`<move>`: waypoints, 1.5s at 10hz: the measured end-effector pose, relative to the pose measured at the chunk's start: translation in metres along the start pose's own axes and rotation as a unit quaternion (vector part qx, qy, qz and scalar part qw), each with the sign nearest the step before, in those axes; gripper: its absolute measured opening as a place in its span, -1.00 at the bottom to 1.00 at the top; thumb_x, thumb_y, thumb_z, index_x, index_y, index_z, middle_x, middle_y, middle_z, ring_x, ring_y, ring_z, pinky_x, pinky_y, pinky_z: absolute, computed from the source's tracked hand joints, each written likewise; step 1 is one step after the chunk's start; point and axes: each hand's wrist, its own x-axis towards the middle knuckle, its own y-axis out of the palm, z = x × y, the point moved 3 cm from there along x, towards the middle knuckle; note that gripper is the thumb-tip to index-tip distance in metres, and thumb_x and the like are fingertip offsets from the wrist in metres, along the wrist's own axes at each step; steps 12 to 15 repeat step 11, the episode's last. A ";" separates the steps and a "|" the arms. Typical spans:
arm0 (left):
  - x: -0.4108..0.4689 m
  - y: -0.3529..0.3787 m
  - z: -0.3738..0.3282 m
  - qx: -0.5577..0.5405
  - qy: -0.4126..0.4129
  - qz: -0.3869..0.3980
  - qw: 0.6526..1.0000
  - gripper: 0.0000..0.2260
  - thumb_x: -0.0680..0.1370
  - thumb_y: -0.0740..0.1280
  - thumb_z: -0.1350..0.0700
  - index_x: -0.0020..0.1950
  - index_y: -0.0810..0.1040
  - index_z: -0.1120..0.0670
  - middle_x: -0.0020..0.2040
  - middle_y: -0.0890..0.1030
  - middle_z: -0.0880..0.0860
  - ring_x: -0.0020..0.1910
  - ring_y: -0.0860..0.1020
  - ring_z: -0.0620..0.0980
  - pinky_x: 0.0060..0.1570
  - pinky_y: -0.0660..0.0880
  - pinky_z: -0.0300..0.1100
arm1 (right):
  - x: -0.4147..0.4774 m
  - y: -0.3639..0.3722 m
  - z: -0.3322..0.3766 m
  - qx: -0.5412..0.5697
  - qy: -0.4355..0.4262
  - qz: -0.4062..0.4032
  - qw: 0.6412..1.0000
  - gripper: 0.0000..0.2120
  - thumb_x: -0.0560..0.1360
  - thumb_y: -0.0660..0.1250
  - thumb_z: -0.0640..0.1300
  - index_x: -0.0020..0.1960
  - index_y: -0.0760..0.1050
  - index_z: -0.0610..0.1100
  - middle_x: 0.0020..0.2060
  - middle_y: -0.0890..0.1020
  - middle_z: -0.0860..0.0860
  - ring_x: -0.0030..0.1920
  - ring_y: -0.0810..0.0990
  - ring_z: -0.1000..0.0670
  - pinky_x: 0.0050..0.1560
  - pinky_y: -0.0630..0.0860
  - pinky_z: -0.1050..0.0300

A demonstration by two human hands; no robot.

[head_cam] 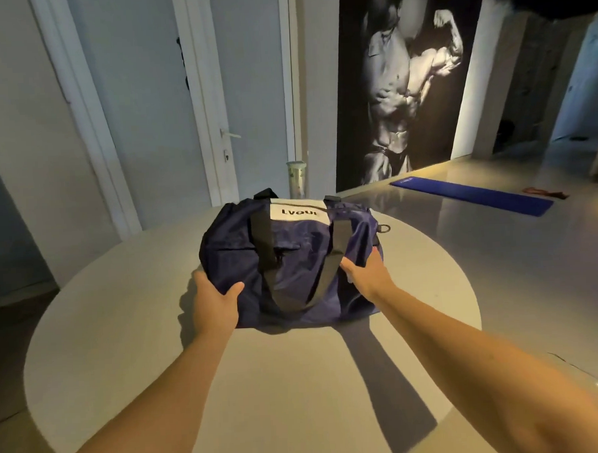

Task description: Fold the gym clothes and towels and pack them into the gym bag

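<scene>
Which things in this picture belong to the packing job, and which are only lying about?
Job: navy gym bag on the round table; left hand and right hand, both gripping it.
Lying about: blue mat on the floor; bottle behind the table; wall poster.

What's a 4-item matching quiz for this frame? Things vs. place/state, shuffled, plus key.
1. navy nylon gym bag
2. long blue exercise mat
3. left hand
4. black-and-white bodybuilder poster

A. on the wall
B. flat on the glossy floor
C. on the round white table
D. grips the bag's near-left corner

Pairs: 1-C, 2-B, 3-D, 4-A.
</scene>
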 end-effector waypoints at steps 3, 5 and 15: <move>0.097 0.058 0.039 0.015 0.008 -0.011 1.000 -0.47 0.42 0.43 -0.29 0.17 0.22 -0.13 0.23 0.55 0.13 0.13 0.56 0.37 0.05 0.53 0.37 | 0.035 0.011 0.031 -0.001 -0.068 -0.050 0.996 -0.47 0.63 0.29 0.03 0.54 0.30 -0.10 0.43 0.48 -0.09 0.40 0.46 -0.19 0.40 0.42 -0.10; 0.140 0.092 0.050 0.006 0.014 -0.040 0.999 -0.43 0.43 0.42 -0.29 0.25 0.22 -0.11 0.28 0.52 0.07 0.17 0.56 0.33 0.05 0.57 0.32 | 0.084 0.037 0.022 0.026 -0.032 -0.090 0.995 -0.57 0.65 0.25 0.02 0.47 0.37 -0.10 0.35 0.55 -0.05 0.34 0.52 -0.15 0.37 0.46 -0.09; 0.146 -0.009 -0.173 0.036 -0.258 0.210 0.942 -0.84 0.57 0.39 0.12 0.03 0.61 0.22 -0.15 0.69 0.15 -0.13 0.69 0.17 -0.09 0.64 0.00 | 0.063 -0.035 0.249 0.017 0.228 0.072 0.971 -0.82 0.62 0.23 -0.20 0.17 0.51 -0.23 -0.06 0.55 -0.18 -0.07 0.61 -0.12 -0.17 0.54 0.12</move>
